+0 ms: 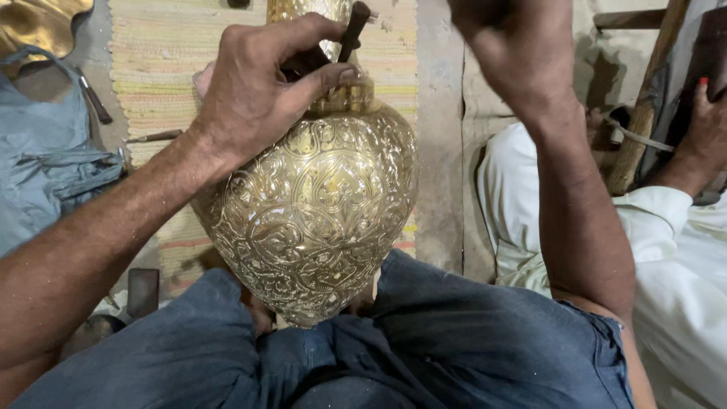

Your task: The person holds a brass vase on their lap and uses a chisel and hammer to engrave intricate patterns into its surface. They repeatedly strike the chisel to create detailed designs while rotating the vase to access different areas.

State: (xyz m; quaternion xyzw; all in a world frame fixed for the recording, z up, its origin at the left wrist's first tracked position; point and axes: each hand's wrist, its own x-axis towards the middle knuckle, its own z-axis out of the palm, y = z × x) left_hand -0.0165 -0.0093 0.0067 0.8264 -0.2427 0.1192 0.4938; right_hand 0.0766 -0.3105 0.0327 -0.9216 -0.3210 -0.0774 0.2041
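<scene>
A large brass vase (pixel 318 204) with engraved floral patterns rests between my knees, its narrow end pointing away from me. My left hand (pixel 261 91) pinches a dark metal punch (pixel 353 30) between thumb and fingers, its tip set on the vase's neck band (pixel 350 98). My right hand (pixel 503 38) is raised above and to the right of the punch; the top edge of the view cuts it off, so whatever it holds is hidden. My legs in blue trousers (pixel 424 341) cradle the vase's rounded base.
A striped woven mat (pixel 166 53) covers the floor beyond the vase, with thin metal tools (pixel 95 98) lying at its left. Grey cloth (pixel 45 167) lies at far left. On the right sits another person in white clothing (pixel 666 257), a hand (pixel 704 129) on a wooden piece.
</scene>
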